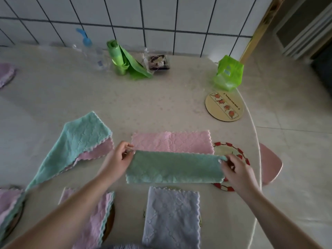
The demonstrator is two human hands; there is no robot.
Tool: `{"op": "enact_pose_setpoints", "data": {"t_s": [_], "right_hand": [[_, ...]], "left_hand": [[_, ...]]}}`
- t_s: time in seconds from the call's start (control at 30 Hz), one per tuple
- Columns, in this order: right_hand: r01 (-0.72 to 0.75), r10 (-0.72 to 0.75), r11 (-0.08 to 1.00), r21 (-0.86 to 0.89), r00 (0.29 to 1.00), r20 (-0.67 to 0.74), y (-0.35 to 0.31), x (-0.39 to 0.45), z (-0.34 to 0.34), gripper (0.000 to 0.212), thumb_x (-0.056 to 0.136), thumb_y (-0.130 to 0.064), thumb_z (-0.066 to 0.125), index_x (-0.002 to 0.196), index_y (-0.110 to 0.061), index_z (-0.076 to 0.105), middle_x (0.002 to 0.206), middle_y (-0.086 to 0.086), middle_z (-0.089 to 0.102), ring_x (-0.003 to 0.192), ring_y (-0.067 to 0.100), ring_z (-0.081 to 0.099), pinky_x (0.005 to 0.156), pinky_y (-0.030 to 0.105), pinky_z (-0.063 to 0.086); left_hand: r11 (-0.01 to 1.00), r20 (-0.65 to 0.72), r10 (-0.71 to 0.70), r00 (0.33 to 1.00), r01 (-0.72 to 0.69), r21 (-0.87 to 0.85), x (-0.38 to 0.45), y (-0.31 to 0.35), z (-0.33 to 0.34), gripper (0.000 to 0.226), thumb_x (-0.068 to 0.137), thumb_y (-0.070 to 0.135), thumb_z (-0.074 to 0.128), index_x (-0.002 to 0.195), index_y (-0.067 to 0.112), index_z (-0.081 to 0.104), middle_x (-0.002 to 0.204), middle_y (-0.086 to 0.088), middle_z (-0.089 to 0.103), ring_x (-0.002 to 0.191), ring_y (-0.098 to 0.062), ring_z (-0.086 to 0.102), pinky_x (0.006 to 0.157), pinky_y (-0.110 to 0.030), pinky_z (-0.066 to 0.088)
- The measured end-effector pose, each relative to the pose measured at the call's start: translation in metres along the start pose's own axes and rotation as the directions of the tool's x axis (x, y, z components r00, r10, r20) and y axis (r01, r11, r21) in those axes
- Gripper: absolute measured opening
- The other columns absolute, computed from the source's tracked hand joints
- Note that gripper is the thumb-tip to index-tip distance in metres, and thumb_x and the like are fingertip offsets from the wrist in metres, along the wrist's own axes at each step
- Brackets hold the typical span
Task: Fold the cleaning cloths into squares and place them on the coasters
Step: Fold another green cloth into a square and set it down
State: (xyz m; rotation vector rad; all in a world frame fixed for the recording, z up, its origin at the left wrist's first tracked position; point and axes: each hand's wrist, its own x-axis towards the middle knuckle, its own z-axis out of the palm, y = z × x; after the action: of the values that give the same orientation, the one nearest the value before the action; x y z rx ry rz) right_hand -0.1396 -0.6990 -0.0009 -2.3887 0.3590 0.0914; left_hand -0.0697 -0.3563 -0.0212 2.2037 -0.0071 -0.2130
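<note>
The fluffy two-sided microfibre cloth (174, 167), mint green on one face and pink on the other with a scalloped hem, is half folded: its pink half lies flat on the pale speckled tabletop (143, 105) while the green half is turned over toward six o'clock. Its long axis runs straight from nine to three o'clock, the three o'clock end covering part of a round red-rimmed coaster (240, 153). The left hand (118, 160) pinches the nine o'clock corner and the right hand (237, 169) pinches the three o'clock corner, fingers curled tight on the hem.
</note>
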Motion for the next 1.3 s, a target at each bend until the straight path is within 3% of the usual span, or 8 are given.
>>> {"op": "enact_pose_setpoints", "data": {"t_s": [0.07,0.27,0.5,0.8,0.93,1.03,1.13,1.3], "right_hand": [[-0.026,0.026,0.999,0.025,1.000,0.009,-0.009,0.022,0.003,0.013,0.091,-0.030,0.051,0.083,-0.022,0.057,0.063,-0.001,0.061,0.051,0.013,0.053,0.048,0.027,0.040],[-0.092,0.088,0.995,0.042,0.993,0.079,-0.021,0.075,0.021,0.018,0.095,-0.033,0.042,0.090,-0.021,0.053,0.065,0.005,0.057,0.048,0.013,0.045,0.043,0.027,0.033],[-0.113,0.113,0.994,-0.013,0.993,0.031,-0.015,0.097,0.032,0.023,0.095,-0.035,0.044,0.086,-0.016,0.053,0.063,0.002,0.056,0.049,0.017,0.049,0.046,0.029,0.037],[-0.082,0.083,0.995,-0.063,0.996,0.020,-0.010,0.114,0.039,0.027,0.094,-0.037,0.045,0.095,-0.013,0.056,0.064,0.000,0.058,0.047,0.016,0.047,0.045,0.024,0.032],[-0.116,0.116,0.993,-0.009,0.993,-0.008,-0.014,0.114,0.038,0.028,0.093,-0.035,0.047,0.114,-0.018,0.053,0.094,-0.001,0.066,0.061,0.011,0.055,0.051,0.023,0.038],[0.000,-0.005,0.998,-0.061,0.996,-0.093,-0.024,0.098,0.040,0.035,0.091,-0.029,0.049,0.125,-0.019,0.048,0.125,-0.002,0.054,0.107,0.012,0.053,0.087,0.028,0.043],[0.244,-0.236,0.949,-0.199,0.970,0.062,-0.044,0.070,0.060,0.044,0.087,-0.027,0.048,0.131,-0.022,0.044,0.139,-0.008,0.041,0.131,0.013,0.034,0.111,0.041,0.027],[0.465,-0.350,0.808,-0.362,0.873,0.339,-0.050,0.038,0.103,0.050,0.095,-0.031,0.042,0.143,-0.027,0.029,0.154,-0.001,0.018,0.143,0.017,0.009,0.112,0.051,-0.005]], "left_hand": [[0.999,-0.018,-0.035,0.999,0.035,-0.025,0.015,0.001,0.003,0.015,0.091,0.014,0.055,0.103,0.020,0.051,0.096,-0.001,0.063,0.089,-0.014,0.061,0.075,-0.028,0.046],[0.992,-0.105,-0.122,0.987,0.117,-0.055,0.050,-0.006,0.009,0.028,0.090,0.018,0.058,0.116,0.021,0.048,0.093,-0.003,0.059,0.080,-0.011,0.058,0.069,-0.026,0.043],[0.988,-0.172,-0.137,0.976,0.147,0.049,0.063,-0.011,0.013,0.029,0.089,0.023,0.059,0.116,0.018,0.049,0.091,0.003,0.055,0.076,-0.006,0.055,0.061,-0.017,0.040],[0.975,-0.195,-0.194,0.961,0.211,0.072,0.074,-0.009,0.016,0.031,0.090,0.030,0.058,0.117,0.017,0.050,0.093,0.004,0.057,0.080,-0.013,0.055,0.066,-0.026,0.041],[0.964,-0.200,-0.215,0.956,0.240,0.112,0.070,-0.004,0.016,0.036,0.088,0.030,0.059,0.120,0.015,0.049,0.096,0.003,0.054,0.085,-0.016,0.054,0.070,-0.028,0.041],[0.943,-0.251,0.035,0.967,0.051,0.328,0.049,0.004,0.024,0.032,0.088,0.026,0.057,0.116,0.012,0.055,0.114,-0.005,0.054,0.105,-0.021,0.051,0.088,-0.035,0.041],[0.895,-0.038,0.292,0.956,-0.259,0.363,0.025,0.016,0.048,0.037,0.089,0.025,0.041,0.120,0.013,0.056,0.126,-0.003,0.055,0.122,-0.021,0.045,0.102,-0.044,0.037],[0.782,0.239,0.297,0.924,-0.380,0.494,0.011,0.011,0.090,0.048,0.093,0.026,0.030,0.139,0.013,0.037,0.150,-0.004,0.032,0.141,-0.017,0.014,0.115,-0.041,0.008]]}}
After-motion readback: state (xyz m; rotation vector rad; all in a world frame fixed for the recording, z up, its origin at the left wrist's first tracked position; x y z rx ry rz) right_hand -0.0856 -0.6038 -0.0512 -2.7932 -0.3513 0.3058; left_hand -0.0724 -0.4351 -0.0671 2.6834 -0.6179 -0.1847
